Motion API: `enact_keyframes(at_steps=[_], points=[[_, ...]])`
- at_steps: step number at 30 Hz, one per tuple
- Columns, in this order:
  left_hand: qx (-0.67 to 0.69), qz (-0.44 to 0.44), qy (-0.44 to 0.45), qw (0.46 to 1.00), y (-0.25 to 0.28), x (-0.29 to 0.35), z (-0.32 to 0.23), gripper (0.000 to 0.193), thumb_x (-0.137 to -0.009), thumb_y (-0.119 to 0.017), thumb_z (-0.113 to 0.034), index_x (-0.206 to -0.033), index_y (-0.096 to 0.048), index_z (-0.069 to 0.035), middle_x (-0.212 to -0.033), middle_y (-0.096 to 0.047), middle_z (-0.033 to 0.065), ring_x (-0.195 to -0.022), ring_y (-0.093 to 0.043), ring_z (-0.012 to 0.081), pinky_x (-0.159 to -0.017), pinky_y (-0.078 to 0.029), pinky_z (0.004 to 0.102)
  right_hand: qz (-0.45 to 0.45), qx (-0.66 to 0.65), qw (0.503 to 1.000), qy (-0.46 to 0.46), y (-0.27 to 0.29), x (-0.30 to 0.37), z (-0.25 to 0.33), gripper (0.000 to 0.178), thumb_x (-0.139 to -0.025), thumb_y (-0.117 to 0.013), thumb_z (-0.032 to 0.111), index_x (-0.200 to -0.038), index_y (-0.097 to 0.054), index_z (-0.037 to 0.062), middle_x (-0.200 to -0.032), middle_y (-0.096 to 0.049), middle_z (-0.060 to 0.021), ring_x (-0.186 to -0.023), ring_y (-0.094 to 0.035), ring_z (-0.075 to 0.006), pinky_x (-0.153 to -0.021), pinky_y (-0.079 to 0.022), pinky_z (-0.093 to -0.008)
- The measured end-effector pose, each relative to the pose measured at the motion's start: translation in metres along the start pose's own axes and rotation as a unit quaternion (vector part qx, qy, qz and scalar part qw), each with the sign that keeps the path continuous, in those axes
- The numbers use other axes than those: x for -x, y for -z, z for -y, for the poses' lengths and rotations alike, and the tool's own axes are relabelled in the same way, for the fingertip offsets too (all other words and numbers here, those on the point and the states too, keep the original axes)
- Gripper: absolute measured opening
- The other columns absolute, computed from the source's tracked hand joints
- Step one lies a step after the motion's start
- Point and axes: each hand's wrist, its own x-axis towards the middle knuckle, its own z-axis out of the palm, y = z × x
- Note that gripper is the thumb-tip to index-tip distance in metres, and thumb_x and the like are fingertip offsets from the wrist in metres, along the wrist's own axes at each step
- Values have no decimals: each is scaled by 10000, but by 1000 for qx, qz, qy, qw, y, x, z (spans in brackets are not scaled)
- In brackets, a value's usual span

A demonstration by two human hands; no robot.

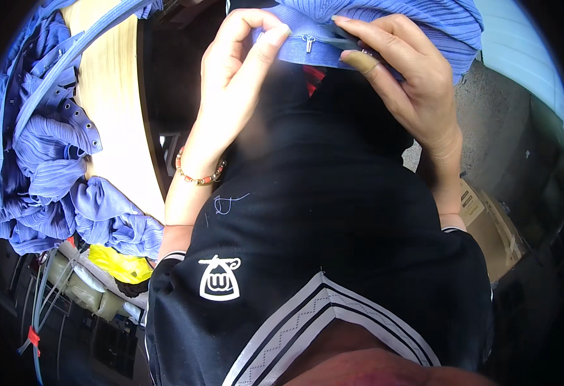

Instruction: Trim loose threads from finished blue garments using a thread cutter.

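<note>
Left hand: the left hand (240,71) is seen at about 11 o'clock of the view; thumb and forefinger are pinched on the edge of a blue ribbed fabric strip (308,48); the other fingers are curled behind it.
Right hand: the right hand (401,77) is seen at about 1 o'clock; its fingers are pressed onto the same strip, with a small dark tool (343,42) held between them; a tan cover is worn on the thumb tip (361,61).
Strip: the strip is held up at 12 o'clock, stretched between both hands; a small metal hook (308,43) is fixed to it, between the two grips.
Around: a heap of blue ribbed fabric (56,167) with rows of metal eyelets is piled at 9 o'clock; long blue bands (69,58) are draped over it toward 10 o'clock; something yellow (121,264) lies just below the heap at 8 o'clock; a cardboard box (488,225) is seen at 4 o'clock.
In the way: the middle and lower view are filled by the person's black shirt (333,244) with white patterned stripes; loose blue threads (227,202) cling to it; whatever lies beneath is hidden.
Pose: both forearms rise from the lower centre toward 12 o'clock; a beaded bracelet (198,177) is worn on the left wrist.
Surface: a pale wooden tabletop (111,96) with a dark curved edge lies at 10 o'clock.
Room: a grey concrete floor (501,128) is seen at 3 o'clock; the rim is dark.
</note>
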Motion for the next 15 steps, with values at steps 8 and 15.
enact_keyframes(at_steps=[8,15], points=[[23,-42,-14,999,-3,4,6,129,-1035,-628,-110,-1154,-632,-60,-1051,-634,-6,-949,-568,49,-838,-435,183,11,-41,999,-18,-6,-2,2,361,-882,-758,38,-1241,-724,32,-906,-626,-62,-775,-585,-148,-678,-461,-250],[32,-33,-21,999,-2,6,5,128,-1042,-611,-106,-1162,-622,-63,-1052,-633,3,-919,-567,55,-825,-456,196,8,-76,997,-4,-10,-3,-3,318,-889,-748,21,-1206,-732,11,-887,-637,-65,-769,-601,-134,-672,-461,-234]])
